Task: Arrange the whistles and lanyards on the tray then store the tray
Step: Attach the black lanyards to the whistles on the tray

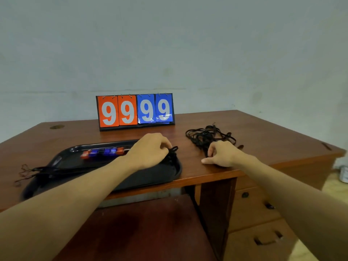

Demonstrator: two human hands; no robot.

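A black tray (150, 180) lies at the table's front edge, left of centre. Several red and blue whistles (102, 153) stand in a row at its back. A black lanyard (56, 170) stretches across the tray, its thin end hanging over the left rim. My left hand (150, 151) hovers over the tray's right end and pinches a bunch of black lanyard loops (172, 154). My right hand (221, 156) rests on the table right of the tray, its fingers curled on the near strands of a tangled pile of black lanyards (209, 137).
A flip scoreboard (135, 111) reading 99 99 stands at the back centre of the wooden table (263, 132). Drawers (259, 232) sit under the table at right. A dark red chair seat (146, 228) is below the front edge.
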